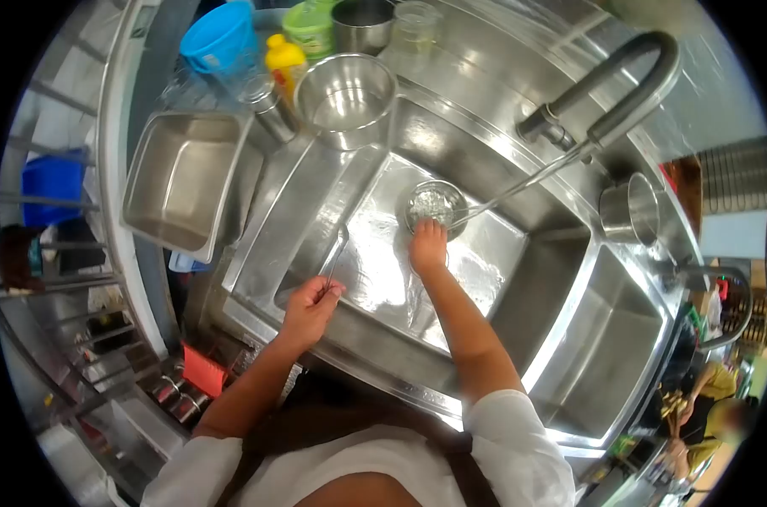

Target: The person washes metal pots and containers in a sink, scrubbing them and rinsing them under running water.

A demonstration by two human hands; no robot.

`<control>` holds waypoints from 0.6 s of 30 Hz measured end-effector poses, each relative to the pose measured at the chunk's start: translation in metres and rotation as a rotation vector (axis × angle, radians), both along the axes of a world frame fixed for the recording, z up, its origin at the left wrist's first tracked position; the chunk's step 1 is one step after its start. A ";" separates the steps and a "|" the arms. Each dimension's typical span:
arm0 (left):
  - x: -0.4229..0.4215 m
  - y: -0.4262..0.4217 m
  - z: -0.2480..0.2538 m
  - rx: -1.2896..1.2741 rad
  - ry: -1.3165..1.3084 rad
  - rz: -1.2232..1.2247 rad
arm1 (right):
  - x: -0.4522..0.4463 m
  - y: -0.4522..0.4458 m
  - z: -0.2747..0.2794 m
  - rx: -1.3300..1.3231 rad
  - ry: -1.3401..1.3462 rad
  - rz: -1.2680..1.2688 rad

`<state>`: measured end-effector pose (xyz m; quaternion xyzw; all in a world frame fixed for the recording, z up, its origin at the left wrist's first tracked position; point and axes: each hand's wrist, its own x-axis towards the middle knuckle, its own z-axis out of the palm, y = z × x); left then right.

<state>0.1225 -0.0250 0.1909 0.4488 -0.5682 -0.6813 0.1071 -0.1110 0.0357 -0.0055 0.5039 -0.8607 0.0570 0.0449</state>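
Along the steel surface (pixel 333 169) left of the main sink (pixel 375 279), a rectangular pan (pixel 176 177), a metal cup (pixel 275 118) and a round pot (pixel 347 101) are placed; a saucepan (pixel 627 209) is set on the back ledge (pixel 485 133).

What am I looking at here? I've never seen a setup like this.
There's no machine: these are a person's bare hands, seen by one head-worn camera looking forward and down into a steel sink. The left hand holds a thin metal utensil; its exact kind is unclear. The right hand is at the near edge of a round container in the sink, with water running from the tap. Toward the picture's left are a rectangular pan and a round pot.
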 end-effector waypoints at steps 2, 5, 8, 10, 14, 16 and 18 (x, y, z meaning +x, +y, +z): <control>-0.010 -0.003 -0.003 -0.003 -0.035 -0.036 | -0.018 -0.004 -0.007 0.308 -0.185 -0.018; -0.026 -0.004 -0.012 0.150 -0.054 0.011 | -0.022 0.001 -0.020 0.513 -0.300 0.020; -0.052 -0.008 -0.064 0.184 -0.213 0.071 | -0.001 -0.004 -0.015 0.455 -0.434 0.009; -0.072 -0.015 -0.129 -0.044 -0.376 -0.043 | 0.021 -0.003 -0.024 0.329 -0.538 -0.050; -0.126 -0.027 -0.179 -0.262 -0.693 -0.222 | 0.040 0.002 -0.026 0.143 -0.876 -0.086; -0.134 -0.025 -0.195 -0.315 -0.789 -0.264 | 0.043 0.018 -0.039 0.247 -0.916 0.031; -0.137 -0.022 -0.205 -0.425 -0.845 -0.509 | 0.032 0.038 -0.054 0.347 -0.945 0.148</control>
